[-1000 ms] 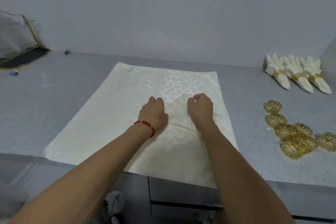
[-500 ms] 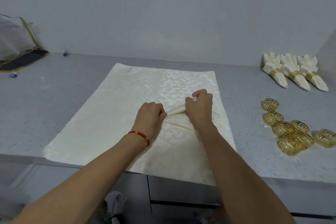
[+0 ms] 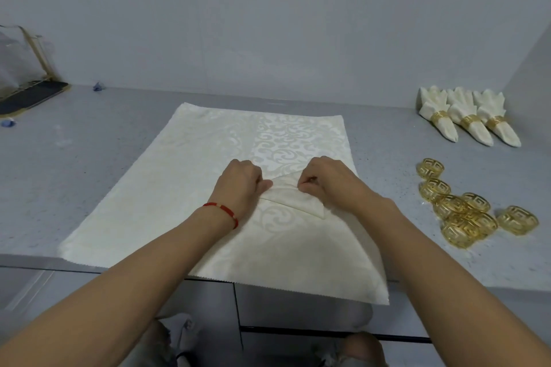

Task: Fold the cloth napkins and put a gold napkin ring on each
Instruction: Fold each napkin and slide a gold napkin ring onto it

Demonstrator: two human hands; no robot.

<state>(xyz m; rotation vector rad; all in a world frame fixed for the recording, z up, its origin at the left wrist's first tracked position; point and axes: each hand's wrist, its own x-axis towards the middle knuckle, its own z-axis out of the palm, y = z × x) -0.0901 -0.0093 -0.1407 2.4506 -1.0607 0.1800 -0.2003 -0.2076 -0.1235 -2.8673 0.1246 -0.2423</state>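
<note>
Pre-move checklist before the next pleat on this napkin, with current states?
1. Left hand pinching the raised fold: ok.
2. Right hand pinching the same fold: ok.
3. Napkin flat away from the fold: ok.
4. Napkin fully on the counter: not ok, near edge overhangs.
5. Loose gold rings on the counter to the right: ok.
6. Finished napkins apart from the work area: ok.

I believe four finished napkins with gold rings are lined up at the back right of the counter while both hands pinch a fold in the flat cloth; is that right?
Not quite: the head view shows three finished napkins, not four. The rest holds: left hand and right hand pinch the flat cloth.
</note>
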